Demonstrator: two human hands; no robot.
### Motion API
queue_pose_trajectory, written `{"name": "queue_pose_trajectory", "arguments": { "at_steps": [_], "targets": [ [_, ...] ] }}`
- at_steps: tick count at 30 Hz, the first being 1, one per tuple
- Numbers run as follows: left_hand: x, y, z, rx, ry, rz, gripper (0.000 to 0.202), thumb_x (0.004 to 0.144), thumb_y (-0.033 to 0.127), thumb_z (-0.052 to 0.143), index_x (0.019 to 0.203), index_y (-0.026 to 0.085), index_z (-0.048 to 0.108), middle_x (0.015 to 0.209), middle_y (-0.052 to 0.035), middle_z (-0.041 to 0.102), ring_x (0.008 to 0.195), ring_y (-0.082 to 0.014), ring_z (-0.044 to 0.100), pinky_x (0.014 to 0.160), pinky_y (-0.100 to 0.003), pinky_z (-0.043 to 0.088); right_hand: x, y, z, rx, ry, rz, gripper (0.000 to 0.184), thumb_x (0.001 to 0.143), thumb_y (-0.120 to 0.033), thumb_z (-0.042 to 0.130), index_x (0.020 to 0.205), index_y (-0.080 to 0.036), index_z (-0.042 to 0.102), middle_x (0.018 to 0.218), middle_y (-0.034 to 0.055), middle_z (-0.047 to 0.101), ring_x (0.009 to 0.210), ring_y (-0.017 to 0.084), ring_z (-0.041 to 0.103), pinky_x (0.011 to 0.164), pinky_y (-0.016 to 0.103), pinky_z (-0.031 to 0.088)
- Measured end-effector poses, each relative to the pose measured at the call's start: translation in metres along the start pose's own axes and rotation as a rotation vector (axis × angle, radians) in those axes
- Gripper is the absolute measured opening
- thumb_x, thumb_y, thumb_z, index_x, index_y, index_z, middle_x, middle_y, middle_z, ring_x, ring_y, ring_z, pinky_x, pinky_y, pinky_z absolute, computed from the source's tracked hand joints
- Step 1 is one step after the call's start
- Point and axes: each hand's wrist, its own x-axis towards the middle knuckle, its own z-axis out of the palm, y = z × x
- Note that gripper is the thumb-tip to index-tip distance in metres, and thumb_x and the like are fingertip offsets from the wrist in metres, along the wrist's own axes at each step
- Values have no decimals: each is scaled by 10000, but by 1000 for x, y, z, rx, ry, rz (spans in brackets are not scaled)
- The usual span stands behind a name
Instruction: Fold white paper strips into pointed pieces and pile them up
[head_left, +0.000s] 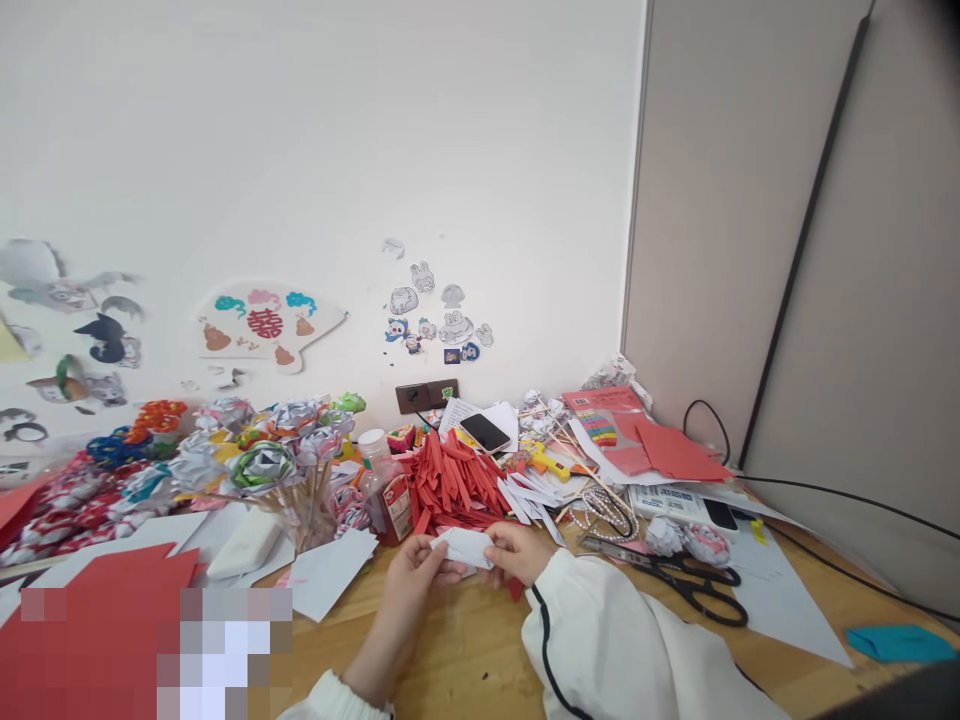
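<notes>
A small folded piece of white paper (466,548) is pinched at both ends between my two hands, low over the wooden table. My left hand (417,568) grips its left end, thumb on top. At the other end, my right hand (517,552) holds it between thumb and fingers. Just beyond the hands lies a heap of folded red paper strips (457,480). Several folded white paper strips (532,500) fan out to the right of that heap. A bit of red paper shows beneath my right hand.
Black-handled scissors (694,585) lie right of my right sleeve. A phone (486,432), a yellow glue gun (549,462) and a bottle (382,490) stand or lie behind. Paper flowers (266,465) crowd the left, with red sheets (97,620) in front. Cables run along the right.
</notes>
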Motion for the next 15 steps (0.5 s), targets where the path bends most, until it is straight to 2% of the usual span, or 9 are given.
{"name": "queue_pose_trajectory", "arguments": {
  "at_steps": [3,8,11,15],
  "targets": [
    [0,-1,-2,-11,48,-8,252,581,285,644,632,191,415,483,39,585,466,-136,595,500,-247,469,2,1,-3,53,17,1,333,654,-445,513,790,-144,467,547,-24,553,432,78,500,460,205,398],
    [-3,3,-4,214,-128,119,224,610,346,594,655,155,486,493,23,591,441,-119,559,446,-209,412,3,-1,-8,40,112,30,336,648,-444,511,791,-143,473,518,-29,552,403,77,491,434,204,396],
    [-6,12,-4,331,-170,121,247,617,367,576,666,128,539,476,15,584,426,-122,542,454,-219,403,2,-4,-10,52,100,27,327,638,-431,523,788,-145,475,504,-32,551,395,83,494,418,205,394],
    [-10,22,-4,330,-250,82,299,622,377,567,748,106,576,525,-6,607,442,-133,549,454,-228,400,1,-4,-11,76,51,6,315,640,-403,538,811,-144,480,517,-26,568,379,75,492,401,192,386]
  ]
}}
